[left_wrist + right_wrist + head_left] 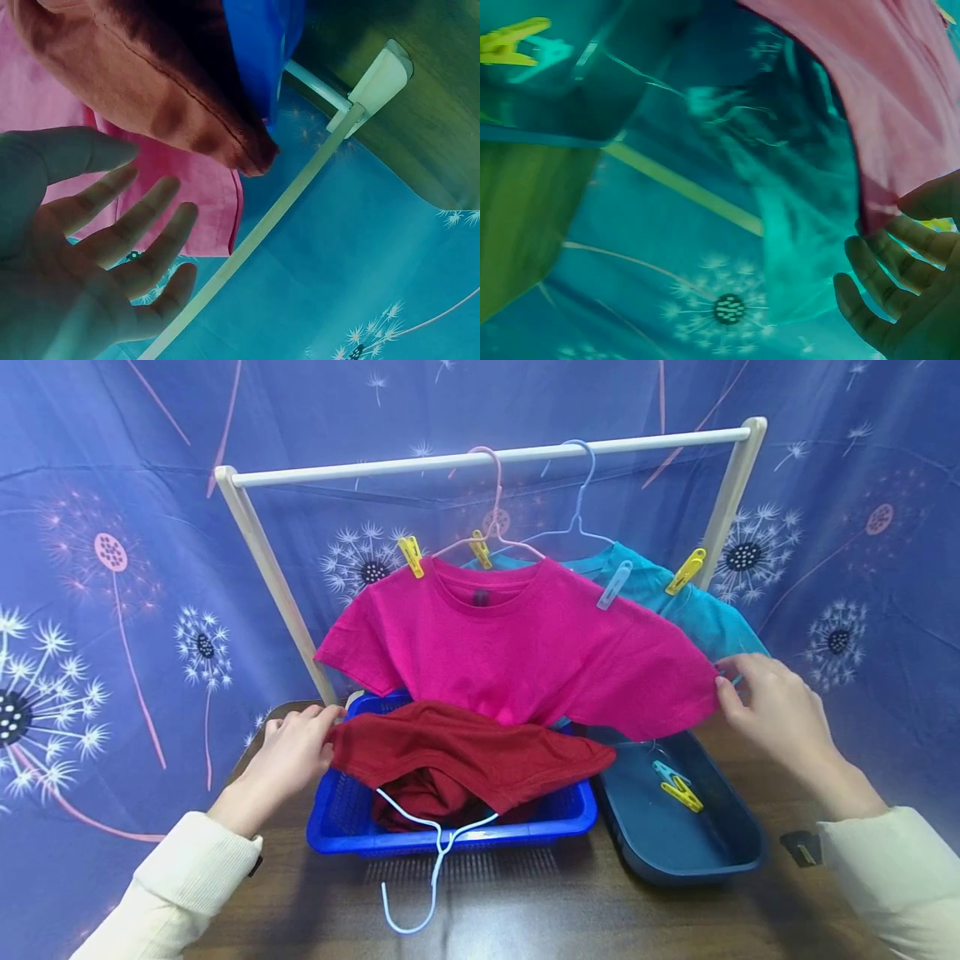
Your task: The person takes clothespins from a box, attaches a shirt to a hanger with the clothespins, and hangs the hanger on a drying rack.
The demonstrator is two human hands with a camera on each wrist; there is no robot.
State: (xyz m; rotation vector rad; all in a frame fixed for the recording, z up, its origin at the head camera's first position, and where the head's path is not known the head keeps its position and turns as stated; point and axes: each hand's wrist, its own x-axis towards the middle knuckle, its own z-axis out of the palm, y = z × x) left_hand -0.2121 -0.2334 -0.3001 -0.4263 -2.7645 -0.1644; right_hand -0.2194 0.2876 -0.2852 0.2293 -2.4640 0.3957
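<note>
A pink T-shirt (510, 635) hangs from a pink hanger (498, 493), with a yellow clothespin (410, 557) and a pale blue clothespin (615, 585) on its shoulders. My right hand (783, 706) pinches the edge of its right-hand sleeve between thumb and index finger; the other fingers are spread behind it in the right wrist view. A dark red T-shirt (465, 743) with a white hanger (442, 847) in it lies over the blue basket (450, 842). Close to its left sleeve is my left hand (292, 747), its loose fingers holding nothing in the left wrist view.
Behind the pink shirt, a teal T-shirt (697, 606) hangs on a blue hanger (581, 493) from the wooden rack's bar (315, 474). Yellow clothespins hold its shoulders. The dark tray (660, 874) to the right contains a yellow clothespin (684, 795) and a light blue clothespin (667, 772).
</note>
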